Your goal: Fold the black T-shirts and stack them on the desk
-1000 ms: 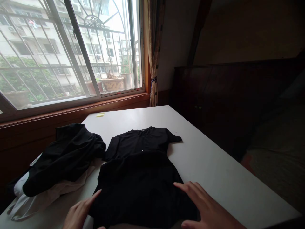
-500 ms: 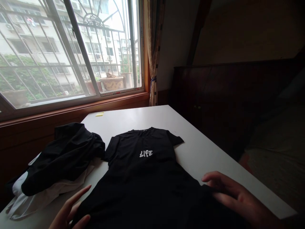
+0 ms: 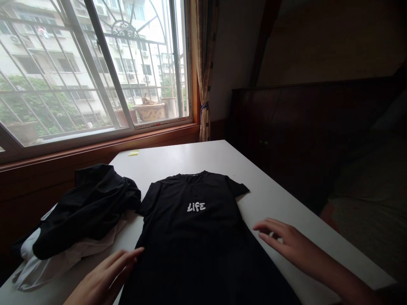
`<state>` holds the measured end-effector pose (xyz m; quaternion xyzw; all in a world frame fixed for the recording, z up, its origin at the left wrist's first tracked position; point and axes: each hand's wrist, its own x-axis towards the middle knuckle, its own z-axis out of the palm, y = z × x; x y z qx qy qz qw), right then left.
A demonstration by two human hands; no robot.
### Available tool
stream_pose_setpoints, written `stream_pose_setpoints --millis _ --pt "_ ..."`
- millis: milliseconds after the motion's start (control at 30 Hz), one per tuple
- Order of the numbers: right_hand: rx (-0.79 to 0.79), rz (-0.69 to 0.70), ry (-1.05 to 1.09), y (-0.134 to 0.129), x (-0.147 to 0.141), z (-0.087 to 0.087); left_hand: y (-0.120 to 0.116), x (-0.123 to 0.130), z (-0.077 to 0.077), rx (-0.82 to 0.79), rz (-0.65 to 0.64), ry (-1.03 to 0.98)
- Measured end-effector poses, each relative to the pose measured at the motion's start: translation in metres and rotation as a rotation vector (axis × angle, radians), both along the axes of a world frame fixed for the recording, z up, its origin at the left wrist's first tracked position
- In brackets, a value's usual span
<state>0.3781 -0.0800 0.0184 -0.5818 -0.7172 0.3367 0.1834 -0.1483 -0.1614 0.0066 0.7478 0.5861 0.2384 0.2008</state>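
Observation:
A black T-shirt (image 3: 190, 241) lies spread out on the white table (image 3: 178, 156), its collar toward the far end and white lettering on its chest. At the shirt's left edge is my left hand (image 3: 110, 271), fingers stretched out, the fingertips at the fabric. My right hand (image 3: 280, 237) hovers beside the right edge, its thumb and fingers apart with nothing between them. The shirt's lower end runs out of the bottom of the view.
To the left, a heap of black clothing (image 3: 85, 212) rests over white clothing (image 3: 73, 260). A small yellow paper (image 3: 134, 153) lies near the far left table corner. Beyond the table are a barred window (image 3: 143, 63), a tied curtain (image 3: 205, 84) and a dark cabinet (image 3: 295, 140).
My right hand has come off the cloth and moved up and left. My left hand has moved up and right along the shirt's edge. The shirt's lower part lies flatter and narrower.

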Motion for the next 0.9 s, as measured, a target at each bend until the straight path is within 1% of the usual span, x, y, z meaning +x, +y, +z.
stream_pose_setpoints --millis 33,67,133,200,267,367,467,533,567,600,667,800,867,900 --pt "0.047 0.018 -0.006 0.011 -0.008 -0.003 0.018 0.008 0.007 0.032 -0.028 0.039" --pt "0.098 0.030 -0.022 0.022 -0.016 -0.007 0.037 0.017 0.011 0.067 -0.064 0.077" --pt "0.236 0.032 -0.088 0.045 -0.029 -0.017 0.075 0.034 0.010 0.166 -0.079 0.139" --pt "0.359 -0.012 -0.156 0.070 -0.038 -0.027 0.111 0.047 0.000 0.227 -0.107 0.192" --pt "0.417 -0.055 -0.192 0.094 -0.041 -0.037 0.141 0.056 -0.013 0.264 -0.078 0.260" --pt "0.431 -0.151 -0.273 0.127 -0.035 -0.050 0.173 0.058 -0.030 0.184 0.024 0.403" --pt "0.380 -0.312 -0.366 0.157 -0.023 -0.057 0.190 0.048 -0.043 0.124 0.114 0.455" --pt "0.330 -0.437 -0.369 0.174 -0.014 -0.058 0.196 0.036 -0.050 0.142 0.099 0.413" --pt "0.302 -0.472 -0.340 0.181 -0.011 -0.057 0.198 0.030 -0.053 0.157 0.077 0.386" --pt "0.274 -0.477 -0.299 0.188 -0.009 -0.057 0.199 0.024 -0.055 0.173 0.052 0.359" --pt "0.233 -0.426 -0.218 0.197 -0.008 -0.056 0.201 0.014 -0.059 0.191 0.019 0.317" --pt "0.201 -0.333 -0.133 0.205 -0.016 -0.054 0.203 0.005 -0.066 0.171 0.044 0.256" --pt "0.200 -0.321 -0.022 0.209 -0.016 -0.050 0.203 0.003 -0.070 0.165 0.056 0.237" --pt "0.199 -0.340 0.079 0.212 -0.014 -0.047 0.203 0.003 -0.071 0.164 0.061 0.231"
